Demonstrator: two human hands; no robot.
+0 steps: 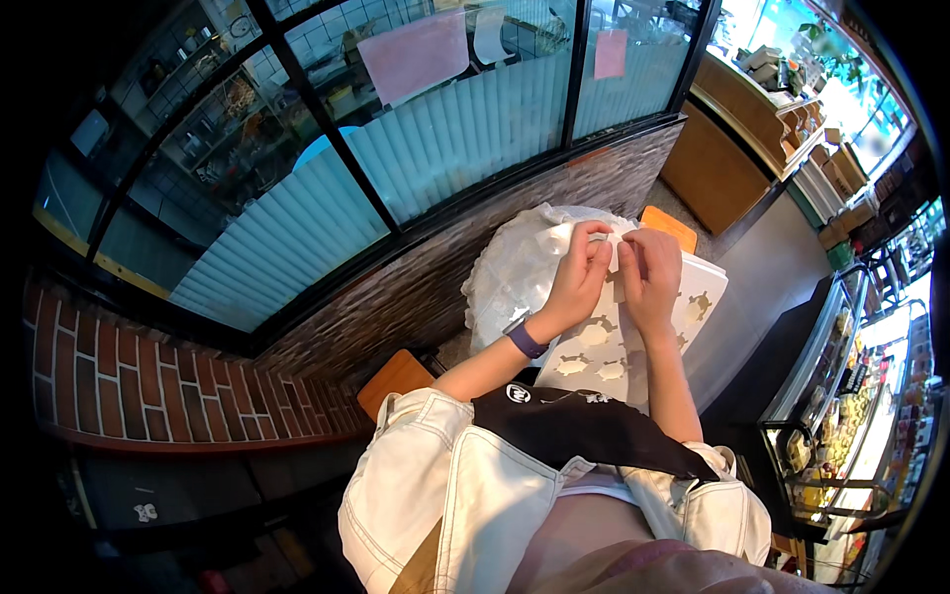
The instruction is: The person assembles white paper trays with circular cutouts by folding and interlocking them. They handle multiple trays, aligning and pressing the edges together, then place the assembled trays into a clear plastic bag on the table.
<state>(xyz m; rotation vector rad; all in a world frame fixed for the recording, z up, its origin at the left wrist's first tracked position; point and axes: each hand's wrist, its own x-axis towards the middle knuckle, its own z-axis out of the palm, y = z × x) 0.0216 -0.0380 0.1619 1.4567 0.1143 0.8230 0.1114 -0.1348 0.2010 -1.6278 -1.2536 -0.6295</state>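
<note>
My left hand (580,277), with a dark band on its wrist, and my right hand (650,279) are close together above a white sheet (633,371). The fingers of both hands are curled, with fingertips almost meeting. Whatever is pinched between them is too small or too hidden to make out. The sheet carries several grey-gold, irregular, splotch-like shapes (598,331); I cannot tell whether they are printed or cut out. Under and left of the sheet is a round table with a whitish, crinkled cover (510,272).
A wooden chair (396,381) stands left of the table, another orange-brown chair (670,228) behind it. Beyond runs a low stone-faced wall (435,267) under black-framed windows. A lit display case (826,386) is on the right, a wooden counter (717,148) at the far right.
</note>
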